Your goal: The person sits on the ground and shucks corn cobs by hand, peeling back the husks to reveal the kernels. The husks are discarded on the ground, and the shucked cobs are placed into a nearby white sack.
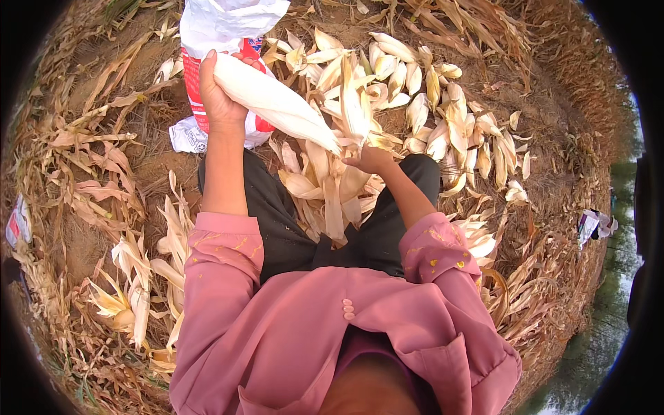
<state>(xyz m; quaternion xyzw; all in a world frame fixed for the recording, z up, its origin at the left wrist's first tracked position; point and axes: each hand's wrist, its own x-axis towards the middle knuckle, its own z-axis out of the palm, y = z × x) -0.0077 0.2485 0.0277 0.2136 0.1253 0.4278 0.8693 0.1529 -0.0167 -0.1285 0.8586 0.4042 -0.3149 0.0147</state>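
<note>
My left hand (223, 96) grips the thick end of an ear of corn in its pale husk (275, 98), thumb on one side and fingers on the far side. The ear slants down to the right, its narrow tip close to my right hand (371, 158). That hand is at the base of an upright husked ear (355, 111), thumb pointing left; its curled fingers are partly hidden, and whether it grips anything is unclear. Loose husks (332, 192) lie between my legs. A white and red woven sack (194, 83) stands behind my left hand.
A heap of corn ears in husks (451, 124) spreads from the middle to the right. Dry stalks and leaves (104, 155) cover soil on the left, with more husks (135, 290) beside my left sleeve. Another bag (591, 225) lies at the far right.
</note>
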